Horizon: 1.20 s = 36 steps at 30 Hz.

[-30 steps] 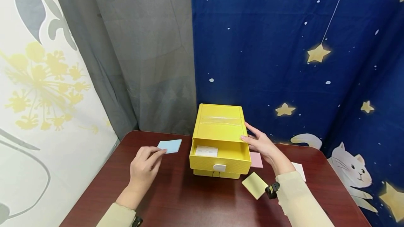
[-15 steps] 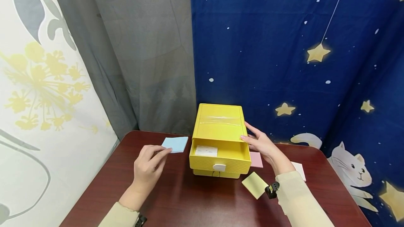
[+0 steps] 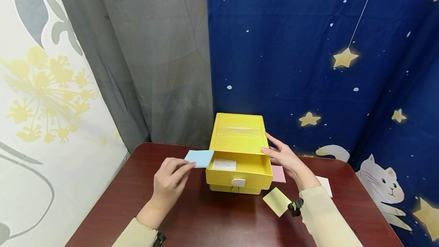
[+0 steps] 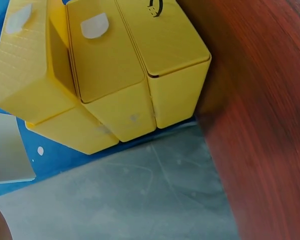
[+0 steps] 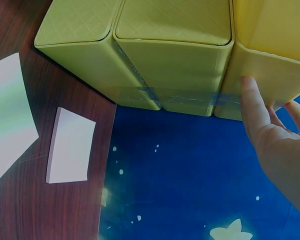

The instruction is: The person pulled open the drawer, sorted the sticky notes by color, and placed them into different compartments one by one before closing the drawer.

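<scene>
My left hand (image 3: 171, 178) pinches a light blue sticky note pad (image 3: 199, 158) by its near edge, thumb on top. The pad is held beside the left edge of the pulled-out top drawer (image 3: 219, 179) of a yellow drawer box (image 3: 239, 134). Inside that drawer lies a white pad or card (image 3: 224, 164) with small print. My right hand (image 3: 285, 158) rests against the box's right side, fingers extended; the right wrist view shows a fingertip (image 5: 249, 84) touching the yellow wall. In the left wrist view the pad (image 4: 7, 150) shows at the left edge, most of the hand out of frame.
Right of the box, a pink sticky note pad (image 3: 278, 174) lies on the dark red table (image 3: 236, 224). A pale yellow pad (image 3: 277, 202) is nearer the front, and a white pad (image 3: 324, 186) is partly behind the right forearm. Curtains hang behind the table.
My left hand has moved right with the blue sticky note pad, bringing it from over the table to the drawer's left edge. The right hand has stayed against the box.
</scene>
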{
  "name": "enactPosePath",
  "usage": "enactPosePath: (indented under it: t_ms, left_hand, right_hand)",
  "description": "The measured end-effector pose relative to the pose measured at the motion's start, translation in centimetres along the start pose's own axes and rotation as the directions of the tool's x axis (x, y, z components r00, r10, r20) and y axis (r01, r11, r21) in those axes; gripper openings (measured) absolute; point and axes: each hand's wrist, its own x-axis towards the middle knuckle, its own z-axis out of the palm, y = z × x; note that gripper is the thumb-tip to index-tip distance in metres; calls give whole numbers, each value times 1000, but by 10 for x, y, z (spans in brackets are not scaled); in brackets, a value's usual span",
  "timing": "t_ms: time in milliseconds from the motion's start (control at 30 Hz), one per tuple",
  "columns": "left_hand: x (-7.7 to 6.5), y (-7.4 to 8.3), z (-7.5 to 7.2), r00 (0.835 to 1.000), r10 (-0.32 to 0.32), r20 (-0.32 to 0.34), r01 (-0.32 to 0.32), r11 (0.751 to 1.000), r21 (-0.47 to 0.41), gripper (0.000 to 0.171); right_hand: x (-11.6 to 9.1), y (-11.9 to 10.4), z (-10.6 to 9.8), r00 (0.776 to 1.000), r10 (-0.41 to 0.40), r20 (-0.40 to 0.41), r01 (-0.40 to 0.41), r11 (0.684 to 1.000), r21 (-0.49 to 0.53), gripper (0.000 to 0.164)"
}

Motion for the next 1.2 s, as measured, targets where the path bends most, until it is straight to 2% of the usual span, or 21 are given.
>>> enactPosePath:
  t_ms: [467,700,1200]
  left_hand:
    - [5,17,15,998,34,44,-32,999,-38,19]
    - [8,22,23,998,51,45,-48,996,-72,19]
    - [21,30,41,993,50,106,-43,997,-66,17]
  right_hand:
    - [0,2,-1,1000,3,-2,-3,1000,-16,80]
    - [1,2,-1,1000,0,-10,0,1000,-8,80]
    - [1,2,-1,1000,-1,-4,1,1000,-7,80]
